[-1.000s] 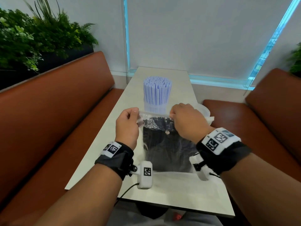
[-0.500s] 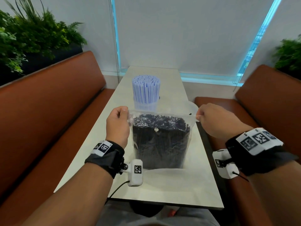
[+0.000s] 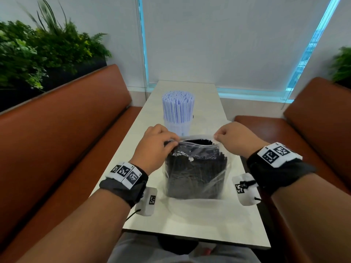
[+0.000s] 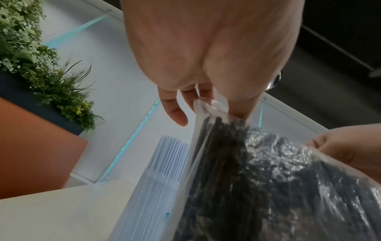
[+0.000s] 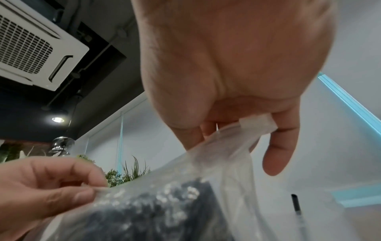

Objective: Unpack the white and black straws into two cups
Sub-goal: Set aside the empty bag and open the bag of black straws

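Note:
A clear plastic bag full of black straws stands upright on the pale table in front of me. My left hand pinches the bag's top edge on the left, seen close in the left wrist view, left hand. My right hand pinches the top edge on the right; in the right wrist view the right hand holds a white strip at the bag's rim. The bag's mouth gapes between them. Behind it a clear cup holds white straws.
Brown padded benches run along both sides, the left bench and the right bench. Plants stand behind the left bench. A white blind and a glowing blue strip close the table's far end. One black straw shows beside the bag.
The right hand, pulled out wide to the right half a second ago, has come back toward the bag. The bag's top now stands open and my left hand sits over its left edge.

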